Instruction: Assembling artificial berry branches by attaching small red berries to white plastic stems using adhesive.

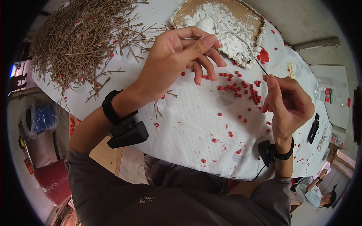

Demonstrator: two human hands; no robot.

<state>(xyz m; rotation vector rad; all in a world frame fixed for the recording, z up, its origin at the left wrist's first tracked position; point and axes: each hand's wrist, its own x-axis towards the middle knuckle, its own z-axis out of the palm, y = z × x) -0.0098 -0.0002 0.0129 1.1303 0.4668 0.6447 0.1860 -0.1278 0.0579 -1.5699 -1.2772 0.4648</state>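
My left hand is raised over the table, in front of the paste-covered board. Its thumb and index finger come together, and whatever may be between them is too small to make out. The other fingers are loosely bent and spread. On the right, my right hand pinches a thin dark stick between thumb and fingers. That stick slants up and left across the edge of the white paste, which lies thick on a brown board. Loose red berry-like beads are scattered between my hands.
A large heap of brown twigs covers the table's far left. The white table covering holds more beads and crushed red bits. A clear bottle and a black object lie right. A red chair stands left; another person sits lower right.
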